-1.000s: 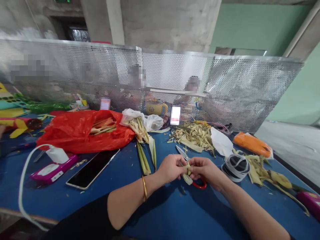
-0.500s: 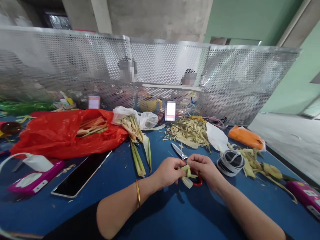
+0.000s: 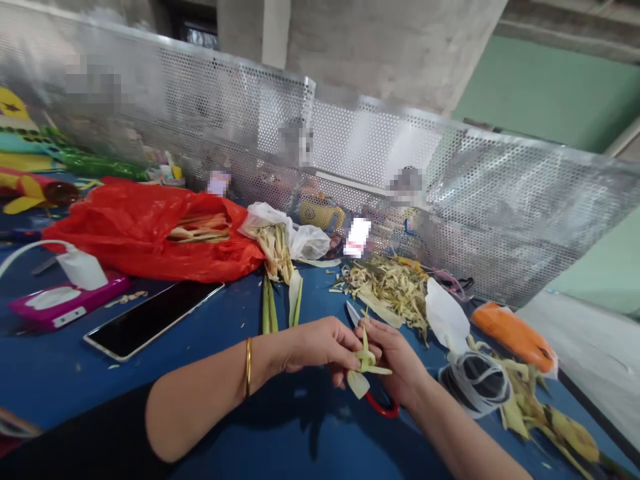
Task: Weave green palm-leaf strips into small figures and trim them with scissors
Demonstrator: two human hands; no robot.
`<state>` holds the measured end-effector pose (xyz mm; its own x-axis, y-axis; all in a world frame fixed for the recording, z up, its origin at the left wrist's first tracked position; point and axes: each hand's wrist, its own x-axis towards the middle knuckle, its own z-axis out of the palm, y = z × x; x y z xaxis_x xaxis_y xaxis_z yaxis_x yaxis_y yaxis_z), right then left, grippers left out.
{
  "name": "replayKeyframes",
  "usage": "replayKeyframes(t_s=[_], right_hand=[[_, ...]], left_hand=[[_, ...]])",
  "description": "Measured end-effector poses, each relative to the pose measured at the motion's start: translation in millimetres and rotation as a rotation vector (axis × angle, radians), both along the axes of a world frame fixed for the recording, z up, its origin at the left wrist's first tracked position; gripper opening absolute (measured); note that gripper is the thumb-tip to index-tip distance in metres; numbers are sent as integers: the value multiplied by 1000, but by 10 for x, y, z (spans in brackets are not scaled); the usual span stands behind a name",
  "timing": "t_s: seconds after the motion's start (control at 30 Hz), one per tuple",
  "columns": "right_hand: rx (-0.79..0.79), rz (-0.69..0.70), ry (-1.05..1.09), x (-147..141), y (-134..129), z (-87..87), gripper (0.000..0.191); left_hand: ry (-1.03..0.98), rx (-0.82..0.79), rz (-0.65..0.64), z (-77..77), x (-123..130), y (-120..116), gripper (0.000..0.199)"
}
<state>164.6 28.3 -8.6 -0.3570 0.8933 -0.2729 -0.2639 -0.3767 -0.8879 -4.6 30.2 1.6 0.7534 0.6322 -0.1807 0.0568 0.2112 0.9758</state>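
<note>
Between my hands is a small folded piece of pale green husk (image 3: 367,363), with narrow strips sticking up and to the right and a rounded flap hanging below. My left hand (image 3: 333,347), with a gold bracelet at the wrist, pinches its left side. The fingers of my right hand (image 3: 387,343) are closed on its upper right part. Scissors (image 3: 384,405) with red handles lie on the blue table under my right hand; their blade tips show beyond the fingers, and the middle is covered.
A red plastic bag (image 3: 125,230) of husks and a black phone (image 3: 153,320) lie left. Husk scraps (image 3: 395,287) are piled ahead, before a perforated metal screen (image 3: 360,143). A cord bundle (image 3: 475,383) and orange packet (image 3: 515,333) are right. People sit behind the screen.
The view has turned left and tilted. The husk piece has been turned between my hands, so a strip now points up and another right. Both hands have kept hold of it.
</note>
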Motion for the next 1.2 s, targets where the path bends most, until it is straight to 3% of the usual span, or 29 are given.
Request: replayKeyframes(t_s=[0.23, 0.37, 0.6, 0.73, 0.83, 0.93, 1.2], right_hand=[[-8, -89, 72, 57, -24, -55, 25], [-15, -121, 69, 18, -58, -59, 29], [49, -192, -2, -9, -64, -105, 33], [306, -215, -251, 77, -12, -36, 38], [426, -119, -438, 100, -12, 4, 38], [411, -109, -463, 80, -36, 1, 35], [412, -297, -436, 115, 20, 29, 20]], left_hand=[[-1, -17, 19, 8, 26, -14, 26], [58, -45, 106, -34, 78, -73, 37], [127, -5, 207, -75, 159, -129, 29], [59, -21, 370, -53, 146, -69, 26], [10, -5, 428, -90, 126, -13, 26], [47, 6, 424, -137, 122, 16, 26], [112, -49, 409, -123, 135, 9, 19]])
